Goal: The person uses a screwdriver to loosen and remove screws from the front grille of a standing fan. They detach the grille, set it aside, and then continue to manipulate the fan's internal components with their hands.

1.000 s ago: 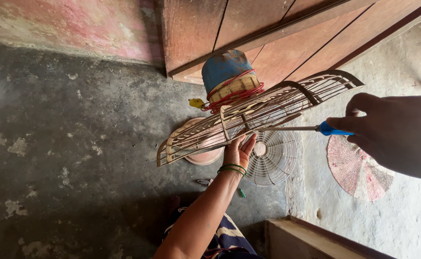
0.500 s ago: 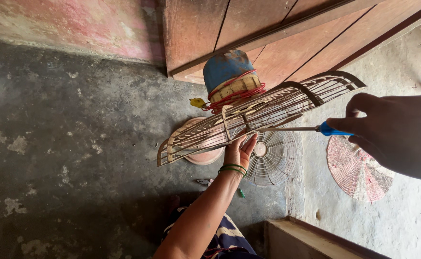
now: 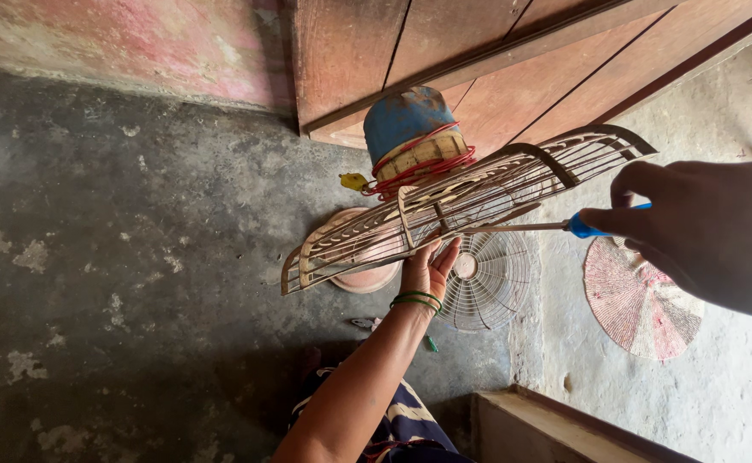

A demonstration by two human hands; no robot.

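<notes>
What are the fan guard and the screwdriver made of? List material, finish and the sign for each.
Fan guard: probably metal wire and strips, dull tan finish; thin rigid ribs, possibly rust-stained.
Screwdriver: slim grey shaft, likely steel; glossy blue handle, likely plastic, mostly hidden in the right hand.
Left hand supports the guard from below.

Things lying on the worn concrete floor

A second wire fan guard lies flat near a round pink woven mat — behind them, a wooden door, a stained pink wall, and a striped cloth below.
</notes>
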